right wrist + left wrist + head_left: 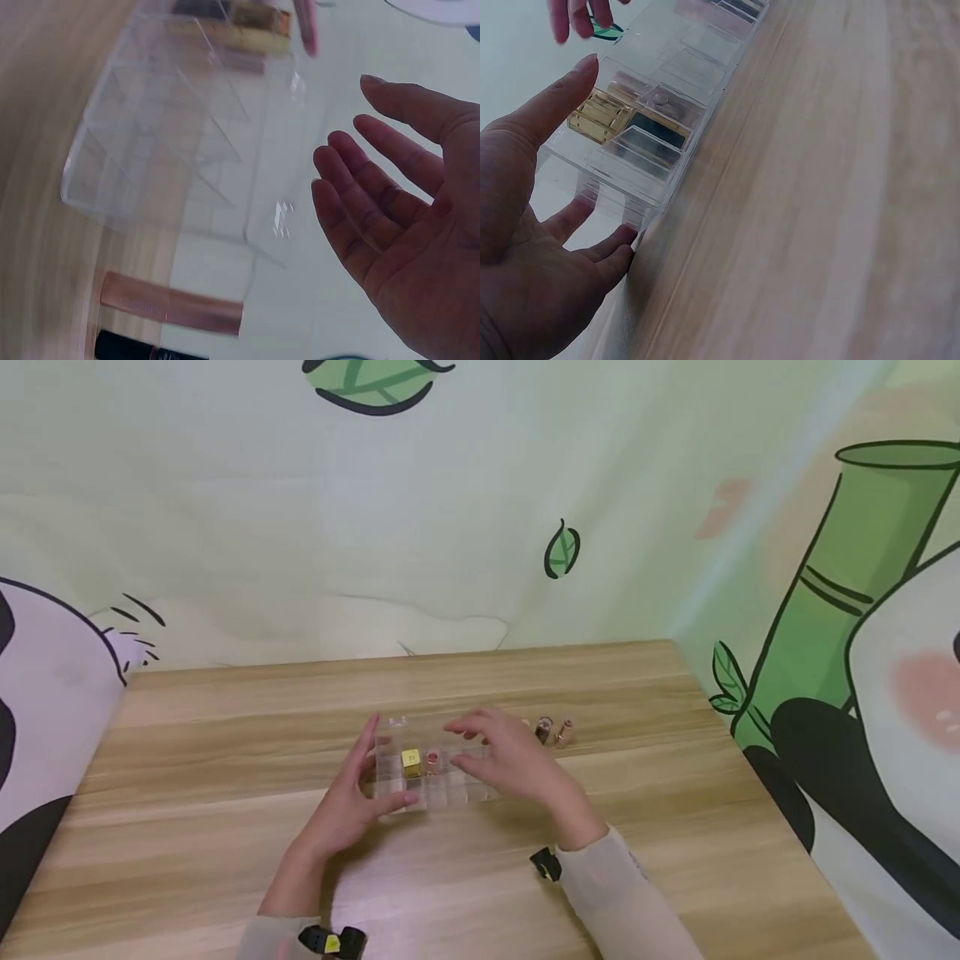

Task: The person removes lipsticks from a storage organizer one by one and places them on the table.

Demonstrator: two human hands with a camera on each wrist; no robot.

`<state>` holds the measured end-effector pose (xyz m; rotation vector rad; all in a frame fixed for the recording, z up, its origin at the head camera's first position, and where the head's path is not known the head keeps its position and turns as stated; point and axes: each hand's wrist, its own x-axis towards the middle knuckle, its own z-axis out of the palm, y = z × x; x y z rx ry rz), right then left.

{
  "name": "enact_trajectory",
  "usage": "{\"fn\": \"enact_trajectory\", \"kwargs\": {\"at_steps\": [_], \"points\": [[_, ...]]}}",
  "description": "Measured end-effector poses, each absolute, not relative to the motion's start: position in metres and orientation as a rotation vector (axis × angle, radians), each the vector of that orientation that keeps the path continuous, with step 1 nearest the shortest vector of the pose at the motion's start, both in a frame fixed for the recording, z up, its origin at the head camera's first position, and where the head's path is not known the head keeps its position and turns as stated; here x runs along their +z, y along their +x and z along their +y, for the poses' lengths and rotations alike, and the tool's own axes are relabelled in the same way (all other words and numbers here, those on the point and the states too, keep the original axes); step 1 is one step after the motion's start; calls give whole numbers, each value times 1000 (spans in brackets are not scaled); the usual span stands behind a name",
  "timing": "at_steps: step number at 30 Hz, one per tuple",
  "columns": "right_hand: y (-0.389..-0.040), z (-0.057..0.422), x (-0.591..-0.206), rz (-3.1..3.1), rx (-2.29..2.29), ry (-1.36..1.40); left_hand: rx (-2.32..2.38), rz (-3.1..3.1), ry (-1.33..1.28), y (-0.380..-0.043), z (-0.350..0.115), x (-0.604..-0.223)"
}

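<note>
A clear plastic organizer (457, 793) with several compartments lies on the table. My left hand (347, 806) holds it by the left end, thumb over the near side and fingers round the far side. A lipstick with a gold, box-shaped part (598, 118) stands in a compartment near that hand. Beside it is a slim pinkish tube with a red top (432, 762). Over the organizer's right part hovers my right hand (513, 756), fingers loosely bent and nothing in them; in the right wrist view its palm (427, 262) is bare.
To the right of the organizer lie a rose-gold tube (171, 304) and a black tube (139, 346), both on the wooden table (225, 735). A wall hanging printed with leaves and bamboo (877, 552) rises behind the table's far edge.
</note>
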<state>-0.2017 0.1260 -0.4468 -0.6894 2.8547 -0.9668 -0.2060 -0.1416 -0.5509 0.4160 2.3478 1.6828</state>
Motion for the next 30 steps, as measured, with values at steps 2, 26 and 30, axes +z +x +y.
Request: {"fn": "enact_trajectory", "kwargs": {"at_steps": [2,26,30], "points": [[-204,118,-449,2831,-913,-704,1689,2343,420,-207,-141,-552],[-223,59,-468,2822,-505,-746,1748,2292,507,-211,-146,-554],[-223,65,-467,2813,-499,-712,1745,2282,504,-212,-140,-554]]}}
